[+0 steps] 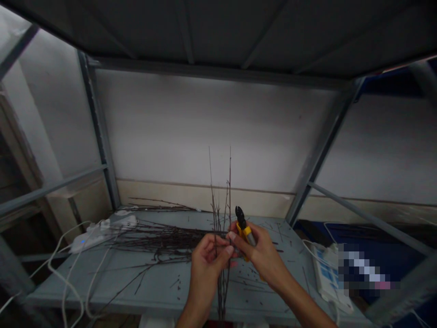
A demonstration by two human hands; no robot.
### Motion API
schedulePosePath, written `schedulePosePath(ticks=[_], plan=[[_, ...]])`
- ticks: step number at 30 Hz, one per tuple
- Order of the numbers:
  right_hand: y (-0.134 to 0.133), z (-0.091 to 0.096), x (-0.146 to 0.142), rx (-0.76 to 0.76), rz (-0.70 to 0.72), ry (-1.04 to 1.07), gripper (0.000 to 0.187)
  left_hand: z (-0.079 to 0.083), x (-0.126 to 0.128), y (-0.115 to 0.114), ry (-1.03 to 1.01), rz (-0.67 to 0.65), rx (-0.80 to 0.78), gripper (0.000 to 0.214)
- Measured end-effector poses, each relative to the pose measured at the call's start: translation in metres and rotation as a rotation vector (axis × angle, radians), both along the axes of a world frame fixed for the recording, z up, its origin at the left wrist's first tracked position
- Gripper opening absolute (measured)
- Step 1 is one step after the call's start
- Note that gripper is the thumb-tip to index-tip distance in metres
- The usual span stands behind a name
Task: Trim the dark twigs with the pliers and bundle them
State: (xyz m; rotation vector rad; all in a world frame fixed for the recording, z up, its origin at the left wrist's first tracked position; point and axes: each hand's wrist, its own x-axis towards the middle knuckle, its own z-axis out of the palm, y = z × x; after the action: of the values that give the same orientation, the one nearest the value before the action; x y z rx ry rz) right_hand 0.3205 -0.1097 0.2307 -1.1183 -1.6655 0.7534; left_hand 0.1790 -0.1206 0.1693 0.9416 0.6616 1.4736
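My left hand [208, 262] pinches a bunch of thin, bare dark twigs [218, 214] that stand upright above it and run down below it. My right hand [264, 255] grips yellow-handled cutters [244, 232] with black jaws [240, 217]. The jaws point up just beside the twigs, and the two hands nearly touch. Whether the jaws are open or closed is hard to tell. A long heap of similar twigs [160, 237] lies on the grey metal shelf [164, 282] to the left of my hands.
Short twig bits lie scattered over the shelf. A white power strip [92, 239] with white cables sits at the left, and another [329, 278] lies at the right edge. Grey steel uprights [99, 132] and a dark upper shelf [218, 32] frame the space.
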Motion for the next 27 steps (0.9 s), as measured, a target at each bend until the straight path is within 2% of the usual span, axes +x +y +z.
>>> schedulePosePath(ticks=[7,13,15,17,20,23,27], plan=[[0.005,0.016,0.003,0.100,-0.136,-0.064,0.022,0.001,0.007,0.000,0.045,-0.033,-0.002,0.030],[0.001,0.021,0.001,0.061,-0.091,-0.053,0.022,0.009,0.018,0.005,0.000,-0.040,0.035,0.036],[0.001,0.022,0.003,0.087,-0.075,-0.114,0.021,0.010,0.022,0.008,-0.029,-0.021,0.018,0.035],[0.002,0.022,0.010,0.170,-0.108,-0.255,0.019,0.011,0.023,0.011,-0.050,0.007,-0.011,0.035],[0.005,0.025,0.028,0.358,-0.226,-0.578,0.017,0.010,0.022,0.013,-0.065,0.034,-0.038,0.034],[0.005,0.033,0.043,0.531,-0.321,-0.967,0.027,0.009,0.020,0.012,-0.054,0.055,-0.048,0.035],[0.001,0.052,0.046,0.630,-0.365,-1.320,0.032,0.009,0.019,0.009,-0.028,0.055,-0.061,0.034]])
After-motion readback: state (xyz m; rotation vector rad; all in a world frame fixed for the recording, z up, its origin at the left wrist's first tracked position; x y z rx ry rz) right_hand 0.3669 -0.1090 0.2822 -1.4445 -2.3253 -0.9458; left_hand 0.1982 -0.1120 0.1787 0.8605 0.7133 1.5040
